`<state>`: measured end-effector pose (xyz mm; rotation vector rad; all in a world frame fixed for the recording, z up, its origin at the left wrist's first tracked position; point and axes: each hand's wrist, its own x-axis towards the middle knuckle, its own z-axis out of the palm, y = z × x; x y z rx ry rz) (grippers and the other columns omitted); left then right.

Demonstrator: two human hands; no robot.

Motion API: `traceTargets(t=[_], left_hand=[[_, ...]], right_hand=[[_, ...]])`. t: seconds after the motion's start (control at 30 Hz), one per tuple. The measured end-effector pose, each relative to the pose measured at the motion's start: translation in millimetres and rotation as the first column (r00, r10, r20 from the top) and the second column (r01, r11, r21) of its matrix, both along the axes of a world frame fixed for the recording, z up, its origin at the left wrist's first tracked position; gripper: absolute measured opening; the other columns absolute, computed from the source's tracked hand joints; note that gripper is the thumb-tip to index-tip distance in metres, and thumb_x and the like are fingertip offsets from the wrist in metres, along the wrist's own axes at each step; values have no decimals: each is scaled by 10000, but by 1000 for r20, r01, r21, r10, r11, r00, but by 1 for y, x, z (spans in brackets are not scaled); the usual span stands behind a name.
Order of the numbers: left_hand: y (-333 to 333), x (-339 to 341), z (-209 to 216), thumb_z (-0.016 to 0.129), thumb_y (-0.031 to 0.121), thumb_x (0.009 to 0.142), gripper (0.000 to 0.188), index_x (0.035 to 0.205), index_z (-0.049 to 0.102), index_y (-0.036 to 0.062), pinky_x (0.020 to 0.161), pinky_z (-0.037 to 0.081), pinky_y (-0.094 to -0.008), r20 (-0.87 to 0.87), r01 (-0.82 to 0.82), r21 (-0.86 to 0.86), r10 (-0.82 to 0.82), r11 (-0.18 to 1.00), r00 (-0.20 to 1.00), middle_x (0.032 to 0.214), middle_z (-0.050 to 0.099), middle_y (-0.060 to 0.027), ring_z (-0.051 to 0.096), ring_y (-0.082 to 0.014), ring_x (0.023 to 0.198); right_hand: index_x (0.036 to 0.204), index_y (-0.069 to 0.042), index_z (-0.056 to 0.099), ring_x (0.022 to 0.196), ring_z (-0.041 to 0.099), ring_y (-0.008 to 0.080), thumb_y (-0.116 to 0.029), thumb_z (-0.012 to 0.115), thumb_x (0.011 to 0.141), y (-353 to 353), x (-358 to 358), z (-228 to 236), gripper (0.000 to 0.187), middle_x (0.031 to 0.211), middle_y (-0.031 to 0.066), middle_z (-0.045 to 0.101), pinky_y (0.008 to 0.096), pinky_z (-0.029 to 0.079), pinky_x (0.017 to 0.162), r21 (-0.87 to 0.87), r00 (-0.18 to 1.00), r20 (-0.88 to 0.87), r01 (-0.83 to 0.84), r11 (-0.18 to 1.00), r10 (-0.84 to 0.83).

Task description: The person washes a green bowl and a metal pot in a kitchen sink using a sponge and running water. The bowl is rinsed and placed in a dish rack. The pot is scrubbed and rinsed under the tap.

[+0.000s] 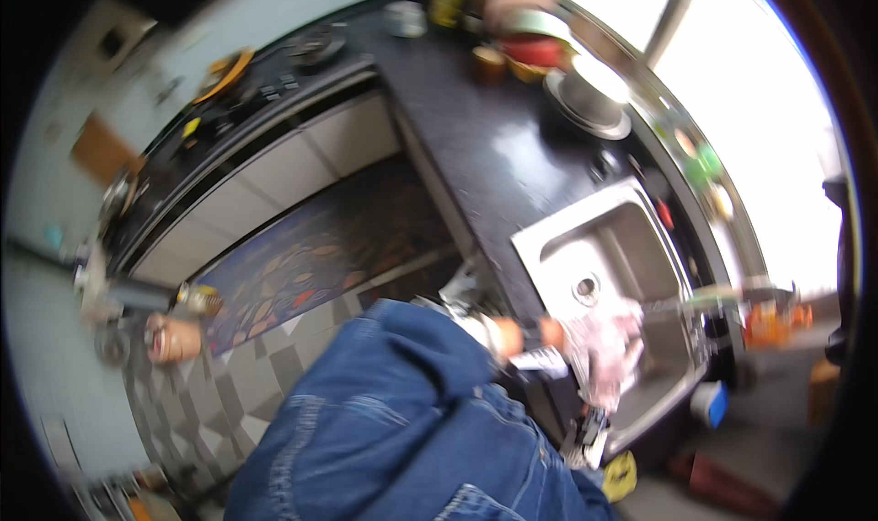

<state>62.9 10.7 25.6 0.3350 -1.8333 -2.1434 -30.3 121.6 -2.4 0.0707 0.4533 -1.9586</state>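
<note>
Both my hands are together over the near part of the steel sink [558, 247]. My left hand [585, 333] reaches in from the left, with a dark band round its wrist. My right hand [604, 388] comes from the lower edge, with a dark strap at the wrist. Both look pale pinkish-white and smeared by motion. Whether that is a thin covering, suds or a cloth, I cannot make out, and the fingers are too blurred to read. The sink's round drain [586, 289] lies just beyond them. A thin faucet-like shape [713, 295] points toward my hands from the right.
Dark countertop [439, 109] runs beyond the sink. A metal pot [590, 96] and stacked bowls [533, 50] stand near the window. An orange bottle [766, 324] and a blue-and-white object [709, 402] sit right of the sink. A stove [242, 105] is at the far left, above a patterned mat [320, 237].
</note>
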Motion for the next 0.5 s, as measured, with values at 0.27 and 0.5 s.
traceTargets(t=[0.27,0.5], left_hand=[[52,-32,-19,520,99,821,180,956,575,-8,770,440,-303,267,230,-936,114,267,957,934,602,-139,561,-229,870],[17,25,5,508,109,793,153,861,592,2,696,452,-334,-41,152,-879,390,-452,920,859,610,-163,577,-260,775]], right_hand=[[1148,-33,398,963,433,186,-312,403,915,-6,-23,-39,364,1108,101,430,309,376,827,98,963,-110,-236,967,246],[969,-44,524,722,519,134,-165,435,922,-53,-44,-30,158,873,85,530,217,461,659,-201,832,-211,-551,810,513]])
